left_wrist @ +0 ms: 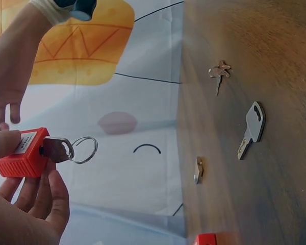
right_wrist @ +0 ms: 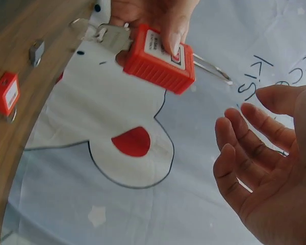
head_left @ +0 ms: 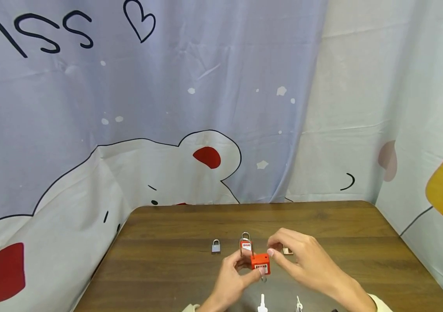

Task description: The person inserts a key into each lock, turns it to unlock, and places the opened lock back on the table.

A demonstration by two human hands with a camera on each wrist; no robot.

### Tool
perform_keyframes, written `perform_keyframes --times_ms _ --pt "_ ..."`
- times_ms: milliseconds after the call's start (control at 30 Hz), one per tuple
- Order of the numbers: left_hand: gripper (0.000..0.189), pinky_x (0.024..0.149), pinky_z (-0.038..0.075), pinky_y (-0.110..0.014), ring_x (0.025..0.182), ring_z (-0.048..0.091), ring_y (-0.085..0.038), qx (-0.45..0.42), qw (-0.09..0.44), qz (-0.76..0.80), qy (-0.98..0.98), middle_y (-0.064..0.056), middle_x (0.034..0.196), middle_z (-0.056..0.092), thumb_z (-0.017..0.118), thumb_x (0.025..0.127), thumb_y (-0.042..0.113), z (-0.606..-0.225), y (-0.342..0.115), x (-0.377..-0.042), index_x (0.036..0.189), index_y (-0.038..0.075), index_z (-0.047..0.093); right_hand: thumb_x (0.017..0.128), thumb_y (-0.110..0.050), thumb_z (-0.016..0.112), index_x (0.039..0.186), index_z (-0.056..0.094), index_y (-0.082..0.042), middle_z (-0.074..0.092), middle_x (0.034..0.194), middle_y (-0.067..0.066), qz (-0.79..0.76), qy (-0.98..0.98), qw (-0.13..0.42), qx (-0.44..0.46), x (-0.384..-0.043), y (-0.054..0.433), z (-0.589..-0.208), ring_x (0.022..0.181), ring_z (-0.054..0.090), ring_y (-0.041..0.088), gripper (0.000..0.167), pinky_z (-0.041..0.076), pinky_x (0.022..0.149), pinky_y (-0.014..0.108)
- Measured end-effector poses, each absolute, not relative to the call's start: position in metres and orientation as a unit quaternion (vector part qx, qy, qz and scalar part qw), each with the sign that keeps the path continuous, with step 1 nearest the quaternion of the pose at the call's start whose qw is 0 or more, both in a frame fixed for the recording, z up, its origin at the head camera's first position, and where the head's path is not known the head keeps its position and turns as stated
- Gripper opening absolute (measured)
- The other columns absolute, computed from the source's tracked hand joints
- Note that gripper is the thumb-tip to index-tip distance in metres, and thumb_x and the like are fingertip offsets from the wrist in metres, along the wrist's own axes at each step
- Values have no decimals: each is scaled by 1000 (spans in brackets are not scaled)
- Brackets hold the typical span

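I have the red safety padlock (head_left: 261, 264) up off the desk (head_left: 159, 268), in my left hand (head_left: 234, 281). Those fingers curl round the body from behind and below, with the thumb pressed on the white label (right_wrist: 155, 46). A key (left_wrist: 55, 149) stands in the end of the lock away from the shackle (right_wrist: 210, 67), a thin split ring (left_wrist: 86, 148) hanging from its head. One shackle leg seems to stand clear of the body, but the fingers hide its end from me, so I cannot tell whether it is released.

My right hand (head_left: 301, 260) is just beside the lock and has hold of nothing; its fingers are loosely bent, the thumb apart from them.

I judge the lock light and hard, the casing probably smooth plastic, with its ribbed side giving the better friction. I'd keep the steadying grip on the broad faces, leave the shackle free, and pinch the key flat by its head, since the ring looks floppy and would swing.

On the desk beyond stand a second red padlock (head_left: 246, 245) and a small grey padlock (head_left: 216, 248); a brass padlock (head_left: 288, 251) is partly behind my right hand. A flat key (head_left: 262, 304) and some small keys (head_left: 299, 304) lie nearer.
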State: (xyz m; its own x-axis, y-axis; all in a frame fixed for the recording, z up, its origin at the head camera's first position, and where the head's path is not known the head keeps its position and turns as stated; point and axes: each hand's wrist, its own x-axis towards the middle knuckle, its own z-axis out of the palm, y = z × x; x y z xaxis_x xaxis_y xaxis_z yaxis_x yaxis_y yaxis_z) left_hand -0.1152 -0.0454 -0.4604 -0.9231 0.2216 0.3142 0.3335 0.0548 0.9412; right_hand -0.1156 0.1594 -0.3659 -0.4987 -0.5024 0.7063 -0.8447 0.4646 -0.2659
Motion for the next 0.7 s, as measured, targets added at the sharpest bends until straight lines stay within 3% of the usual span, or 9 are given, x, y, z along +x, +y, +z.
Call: perform_keyframes --times_ms 333,700 --pt "29 85 55 -24 87 67 -5 -178 36 -655 -733 -14 98 73 79 81 17 -457 -42 -125 103 7 64 82 -24 78 111 67 -23 64 108 -17 173 -866 315 347 -98 192 -375 98 63 4 31 50 84 25" --pt "30 78 54 -19 83 64 -4 -175 23 -663 -727 -16 98 71 79 80 15 -445 -28 -147 103 3 63 73 -30 83 111 68 -23 63 108 -17 128 -871 333 336 -86 214 -403 95 63 6 42 50 78 28"
